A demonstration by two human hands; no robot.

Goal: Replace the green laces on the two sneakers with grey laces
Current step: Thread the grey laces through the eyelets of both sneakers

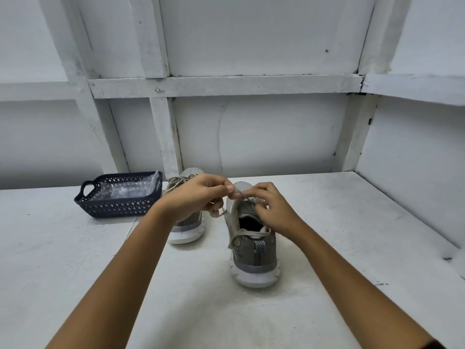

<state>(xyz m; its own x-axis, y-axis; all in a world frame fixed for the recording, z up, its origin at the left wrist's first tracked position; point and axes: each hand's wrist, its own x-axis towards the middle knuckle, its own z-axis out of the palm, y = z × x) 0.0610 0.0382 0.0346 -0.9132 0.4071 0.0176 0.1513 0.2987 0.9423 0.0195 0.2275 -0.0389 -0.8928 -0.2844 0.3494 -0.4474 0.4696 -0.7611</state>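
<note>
Two grey sneakers with white soles stand on the white table, heels toward me. The right sneaker point(254, 255) is nearest, and a pale grey-beige lace point(241, 234) loops over its collar. My left hand point(198, 197) pinches that lace above the shoe's tongue. My right hand point(271, 207) grips the lace at the eyelets, fingers bent down over the tongue. The left sneaker point(186, 227) stands behind my left hand, partly hidden, with a pale lace point(176, 183) on its front. I see no green lace.
A dark blue perforated basket point(118, 205) with clear plastic bags inside sits at the left of the table. White panelled walls close in the back and the right side, near the table's right edge point(412, 222).
</note>
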